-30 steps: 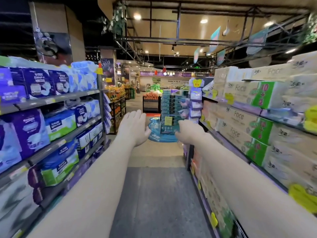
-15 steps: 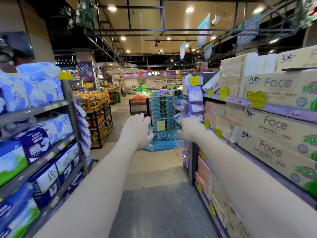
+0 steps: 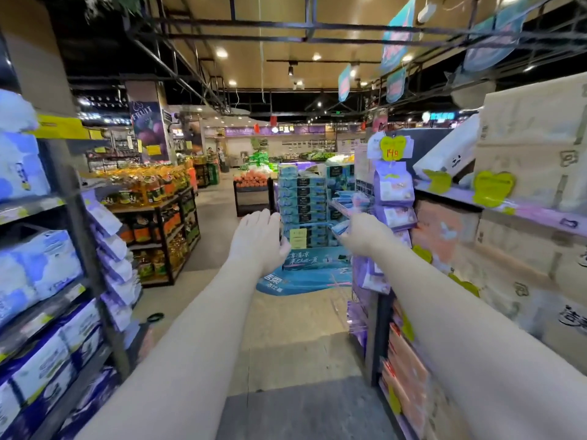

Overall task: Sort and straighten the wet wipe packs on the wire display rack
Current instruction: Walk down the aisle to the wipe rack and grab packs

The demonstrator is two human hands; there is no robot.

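Supermarket aisle, head view. Both bare arms stretched forward. Left hand (image 3: 259, 239) near centre, fingers spread and empty, touching nothing. Right hand (image 3: 365, 235) at 3 o'clock from it, against the wire display rack (image 3: 344, 208); grip impossible to tell through blur. Purple wet wipe packs (image 3: 390, 188) hanging in a column on the rack at the shelf end, 1 o'clock from the right hand, beneath a yellow price tag (image 3: 393, 149). Blue stacked cartons (image 3: 301, 198) beyond, at 12 o'clock.
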